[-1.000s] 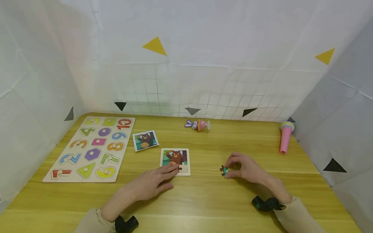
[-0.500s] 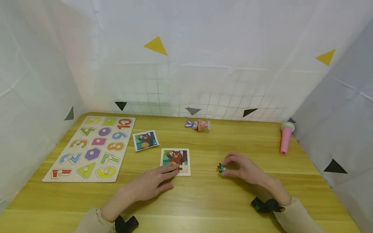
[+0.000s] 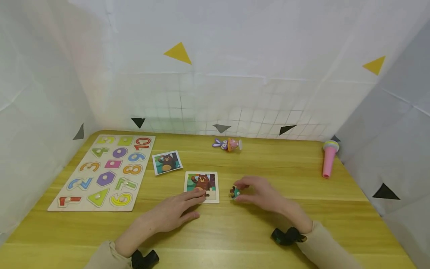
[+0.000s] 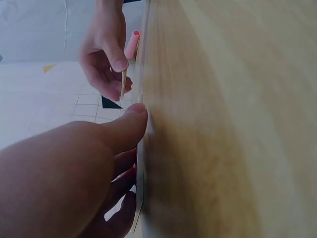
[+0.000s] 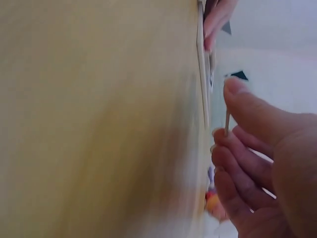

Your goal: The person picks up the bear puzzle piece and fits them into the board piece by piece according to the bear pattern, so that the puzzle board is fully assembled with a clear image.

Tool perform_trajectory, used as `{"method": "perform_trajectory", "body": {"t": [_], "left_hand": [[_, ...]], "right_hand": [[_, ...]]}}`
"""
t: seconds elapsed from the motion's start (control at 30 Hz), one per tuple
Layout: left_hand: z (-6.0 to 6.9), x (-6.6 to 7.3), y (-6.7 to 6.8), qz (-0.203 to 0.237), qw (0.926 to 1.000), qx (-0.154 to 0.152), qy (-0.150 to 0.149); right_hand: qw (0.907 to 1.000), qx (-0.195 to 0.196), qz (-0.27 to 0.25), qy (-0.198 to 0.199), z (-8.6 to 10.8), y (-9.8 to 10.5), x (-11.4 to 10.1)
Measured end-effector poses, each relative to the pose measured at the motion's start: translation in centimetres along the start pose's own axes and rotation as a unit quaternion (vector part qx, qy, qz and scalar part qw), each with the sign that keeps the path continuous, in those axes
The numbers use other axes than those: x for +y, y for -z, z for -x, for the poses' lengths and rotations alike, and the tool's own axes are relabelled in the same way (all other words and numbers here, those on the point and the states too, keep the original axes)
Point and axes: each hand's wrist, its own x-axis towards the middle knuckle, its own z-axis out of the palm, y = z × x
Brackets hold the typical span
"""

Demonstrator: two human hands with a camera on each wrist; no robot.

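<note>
A square bear jigsaw puzzle (image 3: 202, 182) lies on the table, with a bare pale gap at its lower right. My left hand (image 3: 171, 213) rests with extended fingers on the puzzle's lower left part, covering some of it. Between thumb and fingertips my right hand (image 3: 263, 194) pinches a small puzzle piece (image 3: 236, 193), teal with brown parts, a short way right of the puzzle. The right wrist view shows that piece (image 5: 227, 121) edge-on, held above the table and apart from the board.
A bear picture card (image 3: 167, 163) lies behind and left of the puzzle. Farther left is a wooden number board (image 3: 100, 175). A rabbit figure (image 3: 228, 144) lies at the back, and a pink toy microphone (image 3: 330, 158) at the far right. White cloth walls (image 3: 228, 45) enclose the table.
My right hand has moved left toward the puzzle, carrying the piece with it. The left hand stays in place on the puzzle.
</note>
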Motion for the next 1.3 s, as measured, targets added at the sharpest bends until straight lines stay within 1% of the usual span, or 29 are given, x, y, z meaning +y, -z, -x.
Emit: {"method": "perform_trajectory", "body": {"t": [0.17,0.37,0.5,0.63,0.9,1.13,1.3], "left_hand": [[-0.1,-0.1,0.0,-0.001,0.9999,-0.007,0.009],[-0.2,-0.1,-0.1,-0.005,0.9999,-0.008,0.014],[-0.1,-0.1,0.0,-0.004,0.9998,-0.011,0.016],[-0.1,0.0,0.0,-0.005,0.9998,-0.012,0.016],[-0.1,-0.1,-0.1,-0.008,0.9999,-0.007,0.013],[-0.1,-0.2,-0.1,-0.007,0.9998,-0.006,0.016],[-0.2,-0.1,-0.1,-0.002,0.9999,-0.006,0.012]], "right_hand": [[0.9999,-0.006,0.008,0.012,-1.5,-1.2,-0.9],[0.9996,0.01,-0.006,0.024,-3.0,-2.7,-1.9],[0.9996,0.013,-0.016,0.02,-3.8,-3.5,-2.4],[0.9998,0.009,-0.009,0.017,-4.4,-3.9,-3.0],[1.0,0.0,0.0,0.005,-4.7,-4.4,-3.4],[0.9999,0.004,0.0,0.015,-4.6,-4.8,-3.0],[0.9999,0.004,-0.008,0.011,-4.5,-5.0,-2.8]]}}
